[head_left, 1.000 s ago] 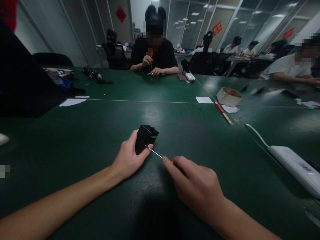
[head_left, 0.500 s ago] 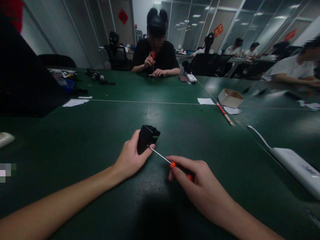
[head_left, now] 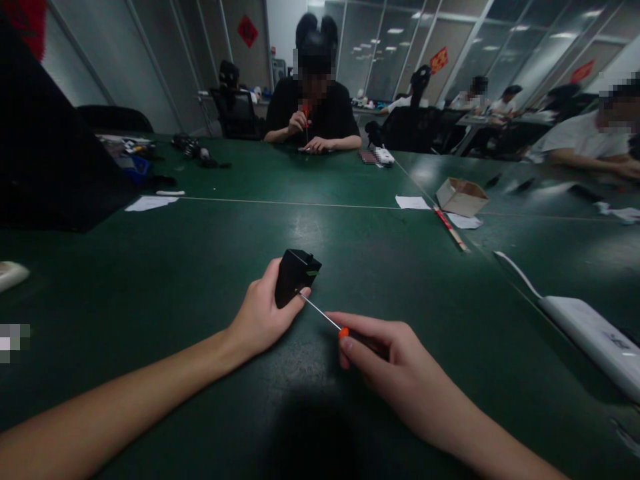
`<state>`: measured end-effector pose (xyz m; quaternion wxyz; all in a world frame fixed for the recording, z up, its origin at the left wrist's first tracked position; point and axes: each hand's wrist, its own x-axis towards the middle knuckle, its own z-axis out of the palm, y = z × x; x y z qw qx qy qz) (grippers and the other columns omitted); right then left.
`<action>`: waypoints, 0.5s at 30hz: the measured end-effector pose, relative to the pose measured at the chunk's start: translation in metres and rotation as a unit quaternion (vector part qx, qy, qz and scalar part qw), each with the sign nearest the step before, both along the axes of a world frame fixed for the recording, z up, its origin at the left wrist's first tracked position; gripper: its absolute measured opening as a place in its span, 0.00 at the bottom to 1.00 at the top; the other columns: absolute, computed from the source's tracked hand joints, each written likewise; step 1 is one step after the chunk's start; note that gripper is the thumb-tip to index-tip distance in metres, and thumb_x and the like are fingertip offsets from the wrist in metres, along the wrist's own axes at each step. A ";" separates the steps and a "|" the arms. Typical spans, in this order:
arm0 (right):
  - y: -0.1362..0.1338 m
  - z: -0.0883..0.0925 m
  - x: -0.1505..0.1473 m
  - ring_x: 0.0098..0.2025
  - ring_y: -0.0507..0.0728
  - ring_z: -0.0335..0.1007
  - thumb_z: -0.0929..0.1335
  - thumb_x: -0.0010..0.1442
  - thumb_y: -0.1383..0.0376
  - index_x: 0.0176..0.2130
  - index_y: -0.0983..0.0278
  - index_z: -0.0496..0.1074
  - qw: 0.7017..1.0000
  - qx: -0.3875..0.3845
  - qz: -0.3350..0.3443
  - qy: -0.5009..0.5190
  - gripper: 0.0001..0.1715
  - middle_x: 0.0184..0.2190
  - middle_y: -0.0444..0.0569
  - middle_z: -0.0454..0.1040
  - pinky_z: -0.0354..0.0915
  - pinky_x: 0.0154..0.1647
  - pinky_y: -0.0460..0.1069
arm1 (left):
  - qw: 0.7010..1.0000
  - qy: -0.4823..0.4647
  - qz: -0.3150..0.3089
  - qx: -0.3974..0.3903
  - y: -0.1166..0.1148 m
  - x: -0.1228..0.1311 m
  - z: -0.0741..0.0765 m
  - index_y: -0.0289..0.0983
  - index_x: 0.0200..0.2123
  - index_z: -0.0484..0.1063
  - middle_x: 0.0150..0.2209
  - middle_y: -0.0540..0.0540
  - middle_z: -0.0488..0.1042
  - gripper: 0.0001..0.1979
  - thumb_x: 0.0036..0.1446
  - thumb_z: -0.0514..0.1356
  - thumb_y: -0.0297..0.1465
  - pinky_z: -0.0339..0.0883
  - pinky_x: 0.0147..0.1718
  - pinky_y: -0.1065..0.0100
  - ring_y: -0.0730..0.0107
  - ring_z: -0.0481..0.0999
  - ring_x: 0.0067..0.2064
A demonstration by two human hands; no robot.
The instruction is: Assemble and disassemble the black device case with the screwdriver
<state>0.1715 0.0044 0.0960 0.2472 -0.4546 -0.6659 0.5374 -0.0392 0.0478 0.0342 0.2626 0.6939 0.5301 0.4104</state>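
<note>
From where I stand, the block is out over the middle of the desk, ahead of the person, in the left hand. That hand is wrapped round its left side, thumb across the low near face. I can't tell whether the block's underside touches the desk.

The right hand grips a screwdriver, thumb and forefinger pinching it near the orange collar. What matters is the line between the two hands: the block lies ahead and to the left of the right hand, and the screwdriver's long axis slants that way, its tip at the block's near face, just beside the left thumb. Whether the tip sits in a hole is too small to see. The left hand is the nearer to the block; the right stays apart from it, only the shaft bridging the gap.

A second ago the right hand was rolled over, knuckles up, forefinger stretched along the shaft; now the thumb shows. The left hand's grasp looks the same, and the tip is at the same spot.
</note>
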 end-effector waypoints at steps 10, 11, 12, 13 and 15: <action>-0.007 -0.018 0.001 0.30 0.54 0.73 0.59 0.66 0.72 0.59 0.69 0.68 0.891 0.368 0.065 -0.257 0.24 0.37 0.53 0.77 0.68 0.29 0.47 | 1.000 0.015 0.001 0.013 0.000 0.000 0.000 0.37 0.52 0.63 0.36 0.48 0.74 0.19 0.60 0.60 0.38 0.65 0.33 0.69 0.67 0.73 0.33; -0.007 -0.021 0.002 0.28 0.53 0.72 0.59 0.65 0.74 0.60 0.70 0.67 0.865 0.405 0.067 -0.290 0.26 0.37 0.53 0.77 0.67 0.26 0.47 | 1.000 0.015 0.001 0.015 0.000 0.000 0.000 0.37 0.52 0.63 0.36 0.48 0.74 0.19 0.60 0.59 0.38 0.65 0.32 0.69 0.67 0.73 0.33; -0.008 -0.024 0.002 0.26 0.53 0.71 0.59 0.63 0.75 0.60 0.71 0.67 0.833 0.446 0.067 -0.321 0.27 0.37 0.53 0.77 0.65 0.23 0.47 | 1.000 0.016 0.001 0.016 0.001 0.000 0.000 0.37 0.52 0.63 0.35 0.48 0.74 0.19 0.60 0.59 0.38 0.65 0.32 0.69 0.67 0.72 0.33; -0.008 -0.025 0.002 0.24 0.53 0.70 0.58 0.62 0.76 0.59 0.72 0.68 0.798 0.487 0.067 -0.348 0.28 0.36 0.53 0.77 0.62 0.20 0.48 | 1.000 0.018 0.003 0.017 0.001 0.000 -0.001 0.37 0.52 0.63 0.35 0.49 0.73 0.19 0.60 0.59 0.38 0.64 0.31 0.69 0.68 0.72 0.32; -0.008 -0.026 0.002 0.22 0.54 0.68 0.57 0.62 0.77 0.58 0.74 0.69 0.731 0.560 0.070 -0.385 0.28 0.32 0.52 0.76 0.58 0.17 0.48 | 1.000 0.019 0.007 0.017 0.001 0.001 -0.001 0.37 0.51 0.63 0.34 0.49 0.73 0.18 0.60 0.59 0.38 0.64 0.31 0.69 0.68 0.72 0.32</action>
